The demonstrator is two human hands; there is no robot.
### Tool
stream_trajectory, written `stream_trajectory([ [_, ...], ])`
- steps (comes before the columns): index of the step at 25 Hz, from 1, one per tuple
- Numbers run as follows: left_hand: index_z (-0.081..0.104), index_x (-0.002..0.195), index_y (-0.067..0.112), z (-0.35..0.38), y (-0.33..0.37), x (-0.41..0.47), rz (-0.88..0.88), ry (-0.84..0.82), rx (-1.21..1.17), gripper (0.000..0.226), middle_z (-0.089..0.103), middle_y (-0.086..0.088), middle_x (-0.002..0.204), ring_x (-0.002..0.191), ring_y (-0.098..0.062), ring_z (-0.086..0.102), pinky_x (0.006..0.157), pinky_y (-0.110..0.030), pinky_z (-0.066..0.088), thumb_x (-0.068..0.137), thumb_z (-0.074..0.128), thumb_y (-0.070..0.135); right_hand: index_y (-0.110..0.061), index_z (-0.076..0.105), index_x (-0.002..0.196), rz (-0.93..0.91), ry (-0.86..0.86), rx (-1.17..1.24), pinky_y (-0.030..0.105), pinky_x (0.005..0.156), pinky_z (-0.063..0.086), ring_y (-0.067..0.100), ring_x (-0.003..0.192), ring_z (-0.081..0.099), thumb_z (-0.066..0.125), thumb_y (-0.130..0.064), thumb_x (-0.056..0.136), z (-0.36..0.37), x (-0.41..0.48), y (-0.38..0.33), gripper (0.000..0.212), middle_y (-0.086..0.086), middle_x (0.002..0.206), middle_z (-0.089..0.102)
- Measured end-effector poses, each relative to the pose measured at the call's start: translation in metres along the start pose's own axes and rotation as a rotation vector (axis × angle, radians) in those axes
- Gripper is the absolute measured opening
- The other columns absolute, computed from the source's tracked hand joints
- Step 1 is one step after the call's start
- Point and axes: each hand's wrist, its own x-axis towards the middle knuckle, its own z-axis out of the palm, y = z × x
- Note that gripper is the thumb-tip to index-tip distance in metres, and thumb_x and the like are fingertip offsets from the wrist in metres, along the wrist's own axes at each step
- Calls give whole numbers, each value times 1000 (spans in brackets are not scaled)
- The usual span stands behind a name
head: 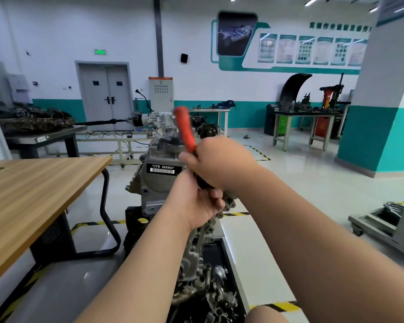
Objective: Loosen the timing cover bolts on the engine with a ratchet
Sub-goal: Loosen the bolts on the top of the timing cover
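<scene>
Workshop floor lies behind the engine [159, 183]; right hand [222, 159] grips the ratchet [184, 129] mid-handle, left hand [196, 201] curled round its lower end just beneath.

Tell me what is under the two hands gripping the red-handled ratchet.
Under the right hand and left hand lies the grey engine, its barcode label beside them. Of the ratchet only the handle shows; its head and any bolt are covered.
</scene>
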Motion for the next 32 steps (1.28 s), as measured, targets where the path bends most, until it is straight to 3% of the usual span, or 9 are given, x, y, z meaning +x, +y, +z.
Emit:
stream_trajectory([
  [3,53,68,18,0,1,2,36,22,-183,31,46,1,63,59,-12,43,63,-25,34,95,42,26,-21,40,64,-234,0,-263,24,45,27,13,50,43,40,-55,94,2,12,-9,45,-4,60,44],
  [6,59,81,17,5,3,5,71,28,-193,24,56,1,71,63,-12,56,61,-25,45,98,47,30,-20,45,62,-90,83,-73,25,45,30,16,50,48,40,-55,94,11,1,5,47,-3,57,47],
  [10,61,87,11,13,10,8,21,103,-113,31,59,-3,61,53,-13,52,52,-25,45,98,48,38,-10,57,58,416,249,652,30,46,39,20,46,55,44,-49,93,28,-22,19,54,6,50,58],
  [13,57,78,13,12,14,9,57,193,6,34,54,0,50,37,-13,44,41,-20,34,96,46,39,-14,53,53,767,213,1409,22,37,27,15,31,38,46,-46,93,53,-43,10,51,3,45,50],
  [15,54,85,11,10,16,10,63,241,-9,26,55,-2,57,35,-16,46,38,-18,36,95,49,34,-18,48,52,889,125,1798,16,34,18,10,30,27,45,-44,95,68,-56,3,50,-1,46,43],
  [17,51,92,9,7,15,12,59,264,-49,19,55,-4,64,42,-16,50,41,-20,41,96,49,27,-20,45,55,912,57,1939,15,33,16,9,31,24,43,-45,97,76,-63,2,49,-4,47,37],
  [23,51,88,10,9,9,14,52,279,-93,15,52,-3,74,57,-15,51,48,-25,46,98,46,20,-18,42,55,802,40,1483,20,37,20,13,32,27,43,-44,95,56,-54,18,48,-2,44,34],
  [29,60,91,15,6,7,16,32,220,-38,19,61,-1,75,70,-15,54,64,-28,46,95,49,30,-18,47,59,348,36,498,26,46,31,16,47,50,46,-50,92,11,-17,9,46,-2,53,52],
  [32,62,88,17,8,10,13,42,199,-102,20,65,-2,89,87,-19,54,91,-34,48,92,54,35,-22,45,66,135,-18,122,26,45,36,15,51,54,47,-51,92,0,3,-4,39,-1,61,53],
])
